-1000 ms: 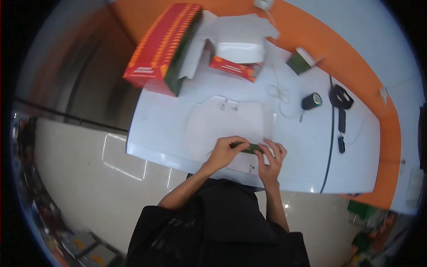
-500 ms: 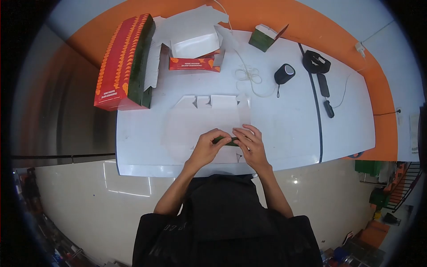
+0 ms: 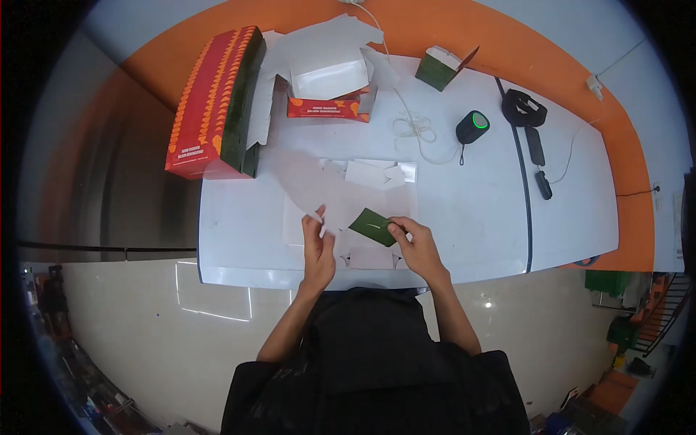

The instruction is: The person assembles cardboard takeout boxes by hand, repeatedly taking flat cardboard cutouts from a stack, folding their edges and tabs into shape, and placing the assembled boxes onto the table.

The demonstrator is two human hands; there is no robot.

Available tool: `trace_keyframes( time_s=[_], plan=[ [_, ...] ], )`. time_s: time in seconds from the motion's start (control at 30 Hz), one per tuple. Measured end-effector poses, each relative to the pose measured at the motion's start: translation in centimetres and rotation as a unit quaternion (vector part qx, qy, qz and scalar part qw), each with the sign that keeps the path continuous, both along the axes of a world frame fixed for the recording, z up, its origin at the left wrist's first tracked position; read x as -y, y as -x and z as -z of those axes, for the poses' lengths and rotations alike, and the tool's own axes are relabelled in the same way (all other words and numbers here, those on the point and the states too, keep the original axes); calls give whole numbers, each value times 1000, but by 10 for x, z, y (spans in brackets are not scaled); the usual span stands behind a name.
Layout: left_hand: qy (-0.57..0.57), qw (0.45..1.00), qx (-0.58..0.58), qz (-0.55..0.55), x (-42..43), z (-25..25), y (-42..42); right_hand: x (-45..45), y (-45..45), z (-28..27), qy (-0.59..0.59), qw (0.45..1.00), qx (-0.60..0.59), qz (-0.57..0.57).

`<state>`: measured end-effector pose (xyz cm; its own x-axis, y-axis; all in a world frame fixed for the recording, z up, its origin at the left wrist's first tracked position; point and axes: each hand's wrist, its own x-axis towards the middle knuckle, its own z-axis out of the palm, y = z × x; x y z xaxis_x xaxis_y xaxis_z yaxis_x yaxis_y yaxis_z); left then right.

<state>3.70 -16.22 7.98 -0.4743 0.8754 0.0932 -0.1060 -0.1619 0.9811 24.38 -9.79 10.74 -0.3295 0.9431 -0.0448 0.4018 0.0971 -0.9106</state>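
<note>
A flat white cardboard box blank (image 3: 348, 185) lies on the table in front of me, its upper flaps partly raised. Its green-faced flap (image 3: 370, 226) is turned up near the front, with a thin slit in it. My right hand (image 3: 415, 243) pinches the right end of that flap between thumb and fingers. At the left, my left hand (image 3: 317, 246) holds the tip of a raised white side flap (image 3: 301, 185), which is smeared by motion. The exact finger contact there is partly blurred.
A tall red-and-green stack of cartons (image 3: 214, 109) stands at the left. Behind are an opened red-and-white box (image 3: 330, 109) and a small green box (image 3: 438, 69). A black speaker (image 3: 473, 127), a pale cable (image 3: 413, 129) and a black strap (image 3: 523, 109) lie to the right.
My hands have moved apart from the green edge they both pinched. My left hand went left to a white flap, now raised. The green flap shows wider, and the speaker's ring glows green.
</note>
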Motion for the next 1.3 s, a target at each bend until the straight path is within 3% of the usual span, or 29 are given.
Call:
trace_keyframes(
  time_s=[0.07,0.2,0.4,0.5,0.6,0.7,0.83,0.87,0.93,0.97,1.0,1.07,1.1,1.17,1.2,1.27,1.3],
  plan=[
    [12,958,-286,29,-16,0,8,-4,5,-4,-17,1000,-4,-22],
    [-6,939,-335,72,-36,-18,-3,-8,6,-12,-79,995,30,-60],
    [-10,937,-335,-93,-32,-8,-14,-8,7,-22,-75,993,1,-87],
    [-6,955,-297,20,-22,-1,-15,-8,7,-21,-100,990,4,-100],
    [-32,910,-401,102,-21,-2,-5,-10,5,-17,-104,987,36,-115],
    [-28,899,-405,165,-22,-25,6,-7,4,-14,-83,988,69,-113],
    [-202,905,-338,159,-14,-28,14,5,12,-15,-94,993,28,-64],
    [-242,906,-311,152,-11,-28,9,11,15,-19,-94,992,68,-49],
    [-276,897,-324,122,-6,-28,6,18,23,-36,-4,978,-208,9],
    [-227,915,-318,104,-3,-26,2,21,26,-50,45,938,-341,36],
    [-177,930,-311,84,-1,-22,-5,21,22,-74,74,934,-348,43],
    [-81,953,-286,50,0,-18,-14,19,17,-106,150,856,-495,27],
    [-44,961,-258,91,2,-12,-12,18,17,-114,188,806,-561,20],
    [29,965,-195,176,3,3,-10,15,20,-105,184,838,-513,37],
    [51,976,-150,148,3,4,-17,9,18,-86,188,845,-501,12],
    [141,974,-68,165,3,-12,-21,3,22,-73,107,919,-377,-44],
    [184,967,-27,172,2,-17,-21,1,30,-73,17,963,-257,-75]
  ],
)
